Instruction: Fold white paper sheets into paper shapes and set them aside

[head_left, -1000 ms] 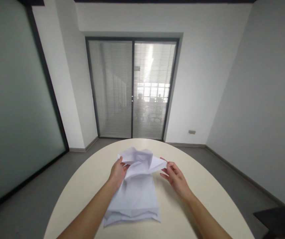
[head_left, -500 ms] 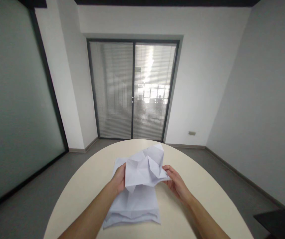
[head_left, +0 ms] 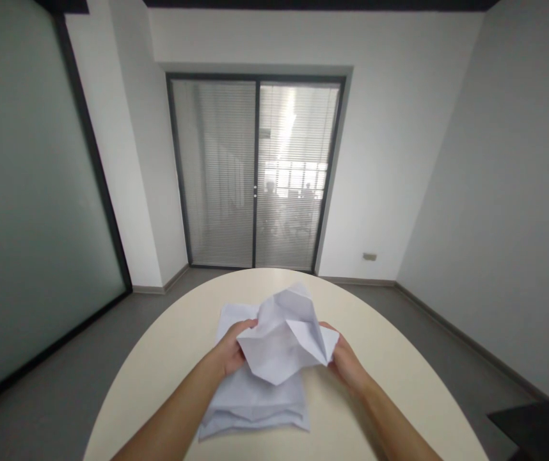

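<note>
A creased white sheet of paper (head_left: 284,342) is raised a little above a stack of white paper (head_left: 255,403) that lies on the round cream table (head_left: 389,358). My left hand (head_left: 232,349) grips the sheet's left edge with curled fingers. My right hand (head_left: 344,362) pinches its right corner; most of those fingers are hidden behind the paper. The sheet is folded and crumpled into several facets, with one point hanging down between my hands.
Beyond the table's far edge are sliding glass doors with blinds (head_left: 255,173). A frosted glass partition (head_left: 25,205) runs along the left. A dark object (head_left: 538,426) shows at the lower right corner. Grey floor surrounds the table.
Both hands have drawn the sheet off the stack and toward me, and it is more folded now. The right hand went from open fingers near its corner to gripping it.
</note>
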The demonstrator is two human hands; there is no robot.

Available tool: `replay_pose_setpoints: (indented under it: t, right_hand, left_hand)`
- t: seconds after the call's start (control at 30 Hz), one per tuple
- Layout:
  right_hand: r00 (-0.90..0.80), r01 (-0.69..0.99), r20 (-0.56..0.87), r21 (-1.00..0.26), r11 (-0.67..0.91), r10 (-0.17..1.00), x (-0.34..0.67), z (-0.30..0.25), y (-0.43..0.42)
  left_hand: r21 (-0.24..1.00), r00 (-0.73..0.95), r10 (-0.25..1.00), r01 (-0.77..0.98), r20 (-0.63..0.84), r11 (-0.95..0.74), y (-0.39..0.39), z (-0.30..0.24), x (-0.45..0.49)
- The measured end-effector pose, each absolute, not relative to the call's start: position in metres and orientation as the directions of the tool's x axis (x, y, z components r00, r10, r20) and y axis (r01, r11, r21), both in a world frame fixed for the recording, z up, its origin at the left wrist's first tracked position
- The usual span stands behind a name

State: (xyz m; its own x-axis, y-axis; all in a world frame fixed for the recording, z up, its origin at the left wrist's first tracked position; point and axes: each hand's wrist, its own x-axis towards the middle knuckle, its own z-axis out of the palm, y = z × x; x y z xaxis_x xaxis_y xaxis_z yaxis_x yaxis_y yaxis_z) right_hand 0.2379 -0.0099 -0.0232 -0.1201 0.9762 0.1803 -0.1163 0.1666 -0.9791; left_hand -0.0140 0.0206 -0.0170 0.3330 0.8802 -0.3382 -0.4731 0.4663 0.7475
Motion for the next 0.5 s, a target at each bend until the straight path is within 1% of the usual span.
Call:
replay_pose_setpoints:
  t: [0.07, 0.17, 0.27, 0.3, 0.37, 0.43, 0.5]
  right_hand:
    - [-0.129, -0.161, 0.147, -0.979, 0.126, 0.981, 0.240, -0.021, -0.013]
    - [-0.136, -0.227, 0.147, -0.967, 0.113, 0.980, 0.241, -0.017, -0.017]
    - [-0.110, -0.275, 0.142, -0.956, 0.107, 0.984, 0.240, -0.015, -0.016]
    - [-0.103, -0.292, 0.138, -0.951, 0.103, 0.985, 0.240, -0.015, -0.014]
    - [-0.107, -0.323, 0.130, -0.942, 0.089, 0.986, 0.239, -0.017, -0.012]
    - [-0.112, -0.325, 0.134, -0.941, 0.091, 0.985, 0.240, -0.019, -0.009]
    - [-0.089, -0.265, 0.182, -0.952, 0.153, 0.979, 0.241, -0.021, -0.007]
  left_hand:
    - [0.765, 0.403, 0.850, -0.407, -0.340, 0.499, 0.018, -0.019, -0.012]
    - [0.740, 0.416, 0.837, -0.423, -0.355, 0.524, 0.018, -0.016, -0.011]
    - [0.724, 0.326, 0.877, -0.499, -0.352, 0.476, 0.024, -0.009, -0.015]
    - [0.729, 0.263, 0.906, -0.538, -0.333, 0.424, 0.026, -0.006, -0.018]
    - [0.745, 0.204, 0.941, -0.575, -0.271, 0.339, 0.028, -0.001, -0.023]
    - [0.772, 0.168, 0.957, -0.566, -0.236, 0.290, 0.027, 0.002, -0.026]
    - [0.823, 0.135, 0.965, -0.504, -0.223, 0.261, 0.024, 0.002, -0.027]
